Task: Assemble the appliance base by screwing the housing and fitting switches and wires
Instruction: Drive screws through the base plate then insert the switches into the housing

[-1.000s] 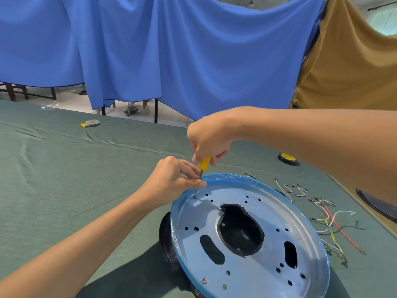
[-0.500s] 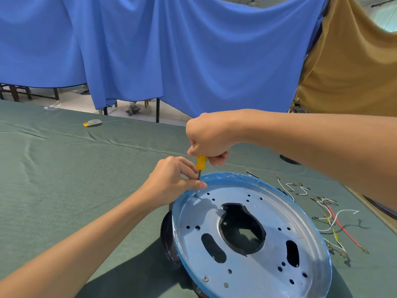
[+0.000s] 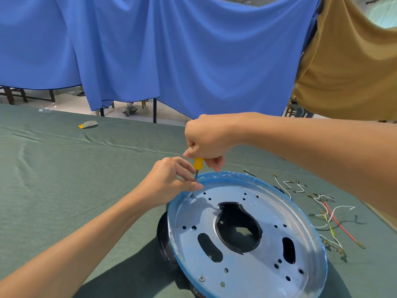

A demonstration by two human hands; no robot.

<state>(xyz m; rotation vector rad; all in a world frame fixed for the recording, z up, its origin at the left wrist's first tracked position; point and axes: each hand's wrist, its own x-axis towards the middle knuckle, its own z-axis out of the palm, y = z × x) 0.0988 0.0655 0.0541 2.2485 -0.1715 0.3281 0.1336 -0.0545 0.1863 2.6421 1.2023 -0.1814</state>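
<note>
One housing plate (image 3: 247,274), round, of bare metal with a blue-filmed rim, is seated on one black base (image 3: 163,237) at the near right of the table. One large irregular central opening and two oblong slots are counted in the plate, together with many small holes.

One screwdriver (image 3: 198,163) with a yellow handle is held upright at the far left edge of the plate. The handle is enclosed from above by the curled fingers of the right hand (image 3: 206,138). The shaft is pinched just above the tip by the thumb and fingertips of the left hand (image 3: 169,183). The tip is set on one screw (image 3: 192,195) in the plate. A second screw (image 3: 202,278) is seen fitted at the near edge.

Several loose wires (image 3: 335,220), white, red and yellow-green, are spread to the right of the plate; an exact count cannot be told.

The table is covered by one creased green cloth (image 3: 64,179). One small grey and yellow object (image 3: 88,124) is placed well apart at the far left. Beyond the table, one blue curtain (image 3: 171,50) and one tan curtain (image 3: 348,72) are hung; a pale floor and furniture legs are visible beneath.
</note>
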